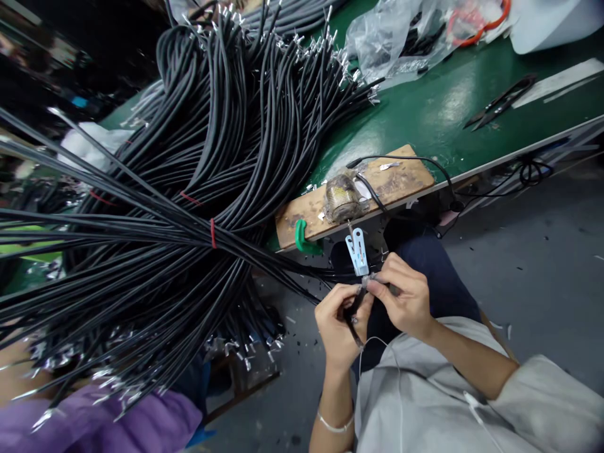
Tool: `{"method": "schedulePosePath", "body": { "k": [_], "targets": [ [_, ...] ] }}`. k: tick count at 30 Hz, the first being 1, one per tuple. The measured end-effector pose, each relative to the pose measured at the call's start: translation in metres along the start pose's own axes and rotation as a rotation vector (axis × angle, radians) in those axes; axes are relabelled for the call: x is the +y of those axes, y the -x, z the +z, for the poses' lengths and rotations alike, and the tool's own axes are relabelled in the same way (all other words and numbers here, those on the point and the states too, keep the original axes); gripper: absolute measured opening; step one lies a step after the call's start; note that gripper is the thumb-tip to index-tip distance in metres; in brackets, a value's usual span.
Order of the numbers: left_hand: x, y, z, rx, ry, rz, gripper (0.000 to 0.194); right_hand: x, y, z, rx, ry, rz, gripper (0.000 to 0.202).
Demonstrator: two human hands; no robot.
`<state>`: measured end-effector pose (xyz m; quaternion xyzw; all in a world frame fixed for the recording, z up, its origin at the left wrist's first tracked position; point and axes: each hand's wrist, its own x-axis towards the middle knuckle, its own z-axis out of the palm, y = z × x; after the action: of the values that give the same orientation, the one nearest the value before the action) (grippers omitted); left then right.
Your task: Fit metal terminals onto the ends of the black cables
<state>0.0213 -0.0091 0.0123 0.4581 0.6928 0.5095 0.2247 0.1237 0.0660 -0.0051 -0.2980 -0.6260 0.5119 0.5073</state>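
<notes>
- Clock centred on the two hands. Black cable piece [350,313] lies in the left hand [340,318], in front of the grey shirt [425,390]; its middle is partly covered by fingers, both ends hard to trace.
- Left hand: thumb and fingers closed around that piece, pinching it near the top.
- Right hand [403,292]: thumb and forefinger pressed together on a small greyish bit [365,282], too blurred to identify, close to the left fingertips.
- Blue clip [357,251] at 12, just above the fingertips, mouth toward them; cannot tell exactly what it bites.
- Wooden board [406,165] beyond, 12 to 1, on the green table [448,126]. Taped lump [342,198] sits on it, contents hidden by the wrapping. Green clamp [304,236] at the board's near edge, 11.
- Large heap of black cables [212,145], 9 to 11, pale-tipped, cut off at the left edge. A bundle with a red tie [213,233] runs toward the hands, its near ends lost behind the left hand.
- Dark snips [500,104] at 2. Clear plastic bag [377,41] at 12, contents murky; orange-handled tool [479,25] beside it, partly covered.
- Purple sleeve [94,421] of another person at 8, mostly out of frame.
</notes>
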Motion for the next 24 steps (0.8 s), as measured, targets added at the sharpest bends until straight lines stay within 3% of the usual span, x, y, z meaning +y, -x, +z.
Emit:
{"method": "schedulePosePath", "body": {
  "k": [4,8,16,18,21,24],
  "targets": [
    [0.001,-0.001,0.001,-0.015,0.080,-0.045,0.006,0.008,0.009,0.002,-0.050,-0.492,0.362,0.020],
    [-0.002,0.001,0.002,-0.031,0.096,-0.055,0.007,0.008,0.009,0.002,-0.057,-0.710,0.568,0.024],
    [-0.005,0.004,-0.005,-0.092,0.032,-0.068,0.017,0.014,0.000,-0.002,-0.101,-0.636,0.626,0.023],
    [-0.005,0.004,-0.007,-0.115,0.034,-0.082,0.021,0.015,-0.001,-0.008,-0.171,-0.634,0.616,0.022],
    [-0.005,0.004,-0.010,-0.152,0.037,-0.090,0.026,0.014,-0.006,-0.014,-0.377,-0.662,0.546,0.029],
    [-0.007,0.005,-0.012,-0.161,0.044,-0.100,0.030,0.015,-0.010,-0.012,-0.401,-0.656,0.494,0.023]
  ]
}}
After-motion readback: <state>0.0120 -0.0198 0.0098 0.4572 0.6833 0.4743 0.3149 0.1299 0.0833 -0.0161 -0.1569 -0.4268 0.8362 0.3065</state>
